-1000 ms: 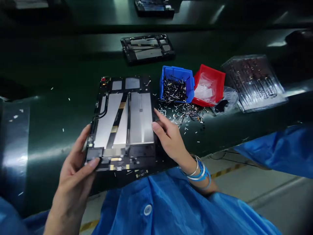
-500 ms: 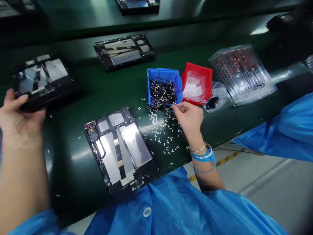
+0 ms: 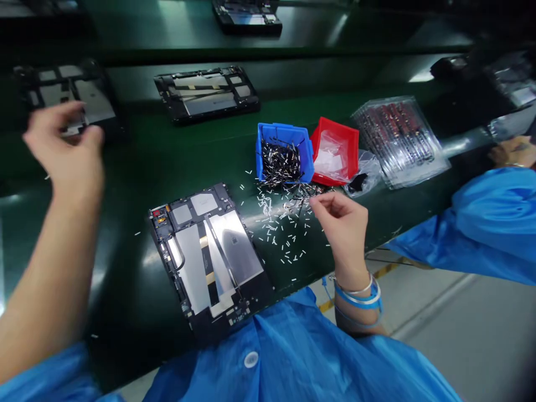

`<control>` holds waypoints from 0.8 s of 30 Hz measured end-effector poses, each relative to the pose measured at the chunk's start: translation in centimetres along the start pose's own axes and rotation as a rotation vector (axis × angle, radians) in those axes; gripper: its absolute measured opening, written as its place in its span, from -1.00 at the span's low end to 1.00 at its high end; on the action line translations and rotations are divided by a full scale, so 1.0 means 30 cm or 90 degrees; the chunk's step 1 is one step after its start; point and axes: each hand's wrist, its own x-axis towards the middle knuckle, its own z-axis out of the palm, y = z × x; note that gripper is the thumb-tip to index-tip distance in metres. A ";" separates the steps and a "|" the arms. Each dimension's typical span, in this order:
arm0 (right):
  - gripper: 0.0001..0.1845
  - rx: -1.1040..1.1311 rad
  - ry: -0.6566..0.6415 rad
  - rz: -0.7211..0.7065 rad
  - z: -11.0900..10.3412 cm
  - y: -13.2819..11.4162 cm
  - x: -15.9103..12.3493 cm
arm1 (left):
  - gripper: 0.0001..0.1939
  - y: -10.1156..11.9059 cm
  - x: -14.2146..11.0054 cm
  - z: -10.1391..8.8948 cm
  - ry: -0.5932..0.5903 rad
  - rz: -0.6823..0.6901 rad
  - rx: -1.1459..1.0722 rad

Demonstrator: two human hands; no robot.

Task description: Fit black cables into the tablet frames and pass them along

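Observation:
My left hand (image 3: 67,131) is raised at the left with its thumb and fingers apart. Behind it lies an opened tablet (image 3: 103,106), partly covered by the hand. My right hand (image 3: 343,223) is pinched closed beside a few loose thin black parts (image 3: 302,196); whatever is between its fingertips is too small to name. Just beyond, a blue bin (image 3: 307,151) holds a heap of similar thin black parts (image 3: 278,162). Another opened tablet (image 3: 238,240), its metal plates and ribbon cable showing, rests in front of me.
Small white strips (image 3: 270,223) are scattered below the bin. A red bin (image 3: 352,151) with clear plastic bags stands beside it, then stacked clear trays (image 3: 397,139). A further tablet (image 3: 209,95) lies behind. A co-worker's hand (image 3: 513,152) is at the right.
My left hand has let go of the left tablet, which now lies farther back. My right hand has moved right and nearer to me, away from the blue bin's edge.

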 end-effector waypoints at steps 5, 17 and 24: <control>-0.88 -0.314 0.046 -0.101 0.003 -0.006 -0.041 | -0.78 0.365 -0.215 0.053 -0.264 -0.052 -0.230; -0.83 -0.262 -0.113 -0.642 -0.089 -0.058 -0.122 | -0.71 0.536 -0.357 0.103 -0.480 -0.163 -0.445; -0.74 -0.207 -0.038 -0.715 -0.019 -0.042 -0.095 | -0.85 0.547 -0.392 0.124 -0.713 -0.393 -0.671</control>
